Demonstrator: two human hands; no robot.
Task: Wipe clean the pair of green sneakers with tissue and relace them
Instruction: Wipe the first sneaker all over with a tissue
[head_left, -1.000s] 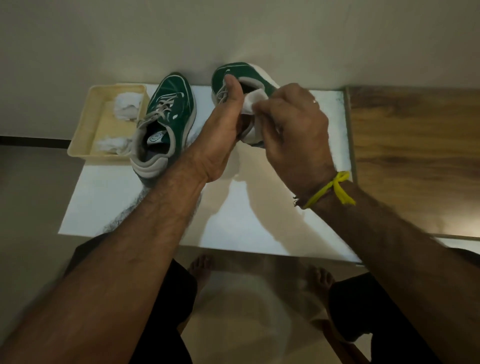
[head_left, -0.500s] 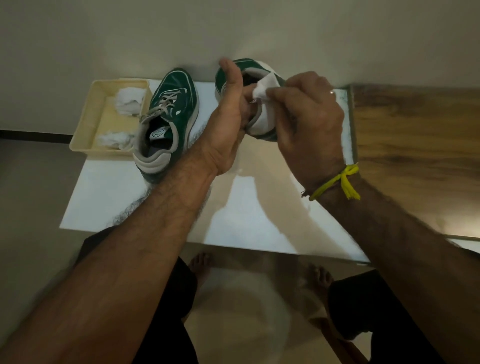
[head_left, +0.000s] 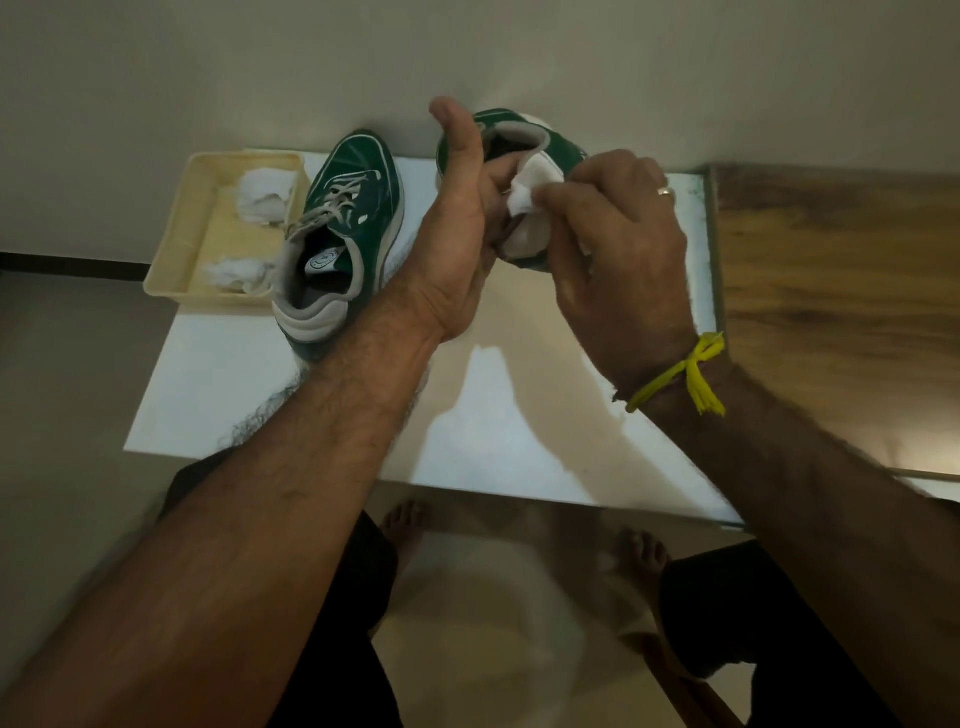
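One green sneaker (head_left: 349, 223) with grey laces lies flat on the white tabletop (head_left: 218, 374), heel toward me. The other green sneaker (head_left: 563, 148) is lifted off the table and tipped on its side. My left hand (head_left: 457, 244) grips it at the heel end, thumb pointing up. My right hand (head_left: 618, 249) pinches a white tissue (head_left: 527, 189) and presses it against the shoe's collar and white heel. Most of that shoe is hidden behind both hands.
A cream plastic tray (head_left: 174, 249) at the table's back left corner holds crumpled tissues (head_left: 262, 200). A wooden surface (head_left: 841, 291) adjoins the table on the right. A pale wall stands just behind the shoes. My bare feet show below the table's near edge.
The held sneaker has been turned further over and lifted a little. My right hand has moved the tissue from the shoe's opening toward the heel collar. The other sneaker has not moved.
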